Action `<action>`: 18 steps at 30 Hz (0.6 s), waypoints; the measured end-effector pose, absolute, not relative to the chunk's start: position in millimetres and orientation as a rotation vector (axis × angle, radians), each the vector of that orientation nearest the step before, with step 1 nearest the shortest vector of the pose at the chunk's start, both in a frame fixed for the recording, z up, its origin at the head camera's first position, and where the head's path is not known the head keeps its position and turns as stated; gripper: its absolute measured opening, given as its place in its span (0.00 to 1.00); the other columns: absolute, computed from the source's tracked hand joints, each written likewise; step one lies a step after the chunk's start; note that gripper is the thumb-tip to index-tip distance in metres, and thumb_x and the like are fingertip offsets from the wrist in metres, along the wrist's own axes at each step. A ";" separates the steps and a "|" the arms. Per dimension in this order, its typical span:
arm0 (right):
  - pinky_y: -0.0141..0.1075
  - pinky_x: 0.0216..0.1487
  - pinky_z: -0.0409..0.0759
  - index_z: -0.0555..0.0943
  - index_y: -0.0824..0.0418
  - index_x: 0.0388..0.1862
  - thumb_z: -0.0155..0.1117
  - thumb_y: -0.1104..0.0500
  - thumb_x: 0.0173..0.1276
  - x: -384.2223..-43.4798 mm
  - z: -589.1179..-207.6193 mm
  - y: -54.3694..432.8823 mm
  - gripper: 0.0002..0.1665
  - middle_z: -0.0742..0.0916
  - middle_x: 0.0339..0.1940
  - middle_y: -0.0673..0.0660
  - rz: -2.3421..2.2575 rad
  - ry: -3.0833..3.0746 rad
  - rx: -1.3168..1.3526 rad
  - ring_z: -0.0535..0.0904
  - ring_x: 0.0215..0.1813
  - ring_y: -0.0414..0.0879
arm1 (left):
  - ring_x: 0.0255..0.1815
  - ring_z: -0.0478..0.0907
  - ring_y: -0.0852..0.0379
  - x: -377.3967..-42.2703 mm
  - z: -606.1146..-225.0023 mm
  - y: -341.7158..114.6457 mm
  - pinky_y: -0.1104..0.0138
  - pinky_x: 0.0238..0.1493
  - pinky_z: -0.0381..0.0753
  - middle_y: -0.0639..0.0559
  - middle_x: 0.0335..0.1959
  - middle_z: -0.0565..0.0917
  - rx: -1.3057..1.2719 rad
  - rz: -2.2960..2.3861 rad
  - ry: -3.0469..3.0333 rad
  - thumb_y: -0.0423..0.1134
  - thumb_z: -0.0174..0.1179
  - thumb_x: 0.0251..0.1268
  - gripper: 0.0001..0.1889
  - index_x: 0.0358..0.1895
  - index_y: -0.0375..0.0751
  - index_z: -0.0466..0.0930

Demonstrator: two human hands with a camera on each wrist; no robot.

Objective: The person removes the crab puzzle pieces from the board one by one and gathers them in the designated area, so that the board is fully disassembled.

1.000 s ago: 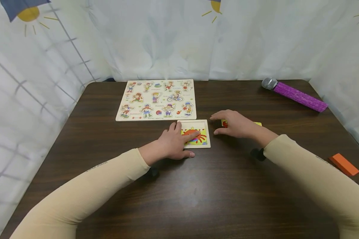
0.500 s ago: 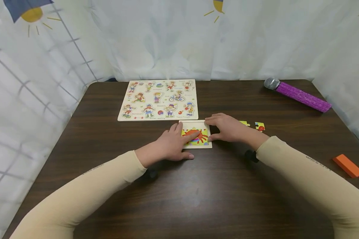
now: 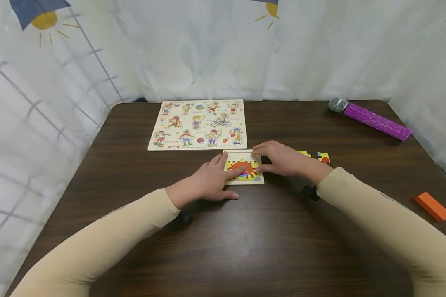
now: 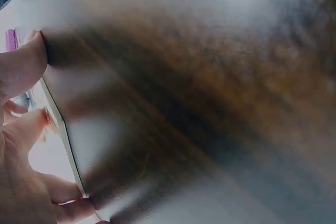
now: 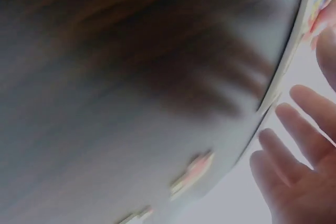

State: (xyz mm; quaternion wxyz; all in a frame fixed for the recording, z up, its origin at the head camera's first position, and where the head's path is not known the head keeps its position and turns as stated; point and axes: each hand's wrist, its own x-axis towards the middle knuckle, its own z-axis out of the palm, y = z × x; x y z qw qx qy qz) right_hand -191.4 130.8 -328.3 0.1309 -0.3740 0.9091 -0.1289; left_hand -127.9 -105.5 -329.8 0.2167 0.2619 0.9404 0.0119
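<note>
A small wooden jigsaw puzzle point(image 3: 242, 182) with an orange crab picture lies on the table in the head view, its top strip showing bare wood. My left hand point(image 3: 212, 178) rests on its left side, fingers spread and index finger extended over the crab. From the right, my right hand point(image 3: 280, 159) reaches over the puzzle's right edge, thumb at the picture and fingertips by the upper right corner. In the right wrist view its fingers point(image 5: 304, 129) look straight and apart. Two loose jigsaw pieces, one yellow point(image 3: 304, 153) and one yellow with red point(image 3: 323, 157), lie beyond the right hand.
Behind the puzzle lies a larger wooden board point(image 3: 197, 123) with pictures of children at sports. A microphone point(image 3: 371, 118) with a purple handle lies at the back right. An orange block point(image 3: 432, 206) sits near the table's right edge. Curtains point(image 3: 215, 49) hang behind the table point(image 3: 223, 247).
My right hand has moved left from over the loose jigsaw pieces to the puzzle's right side, uncovering those pieces. My left hand has stayed on the puzzle. The view has shifted slightly.
</note>
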 end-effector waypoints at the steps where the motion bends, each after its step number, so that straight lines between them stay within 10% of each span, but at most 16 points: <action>1: 0.56 0.74 0.68 0.80 0.65 0.67 0.73 0.52 0.68 -191.6 -327.8 127.9 0.32 0.80 0.70 0.64 -0.397 2.635 -1.101 0.73 0.73 0.61 | 0.85 0.41 0.34 -128.1 -329.9 -105.4 0.41 0.77 0.59 0.31 0.84 0.39 0.722 0.031 2.602 0.68 0.59 0.67 0.44 0.82 0.68 0.50; 18: 0.48 0.60 0.78 0.89 0.62 0.52 0.66 0.64 0.72 -193.4 -330.1 83.7 0.13 0.89 0.50 0.59 -0.434 2.611 -1.263 0.80 0.54 0.54 | 0.85 0.42 0.33 -128.0 -329.7 -105.5 0.40 0.76 0.59 0.29 0.84 0.41 0.739 0.022 2.605 0.68 0.58 0.68 0.43 0.82 0.69 0.50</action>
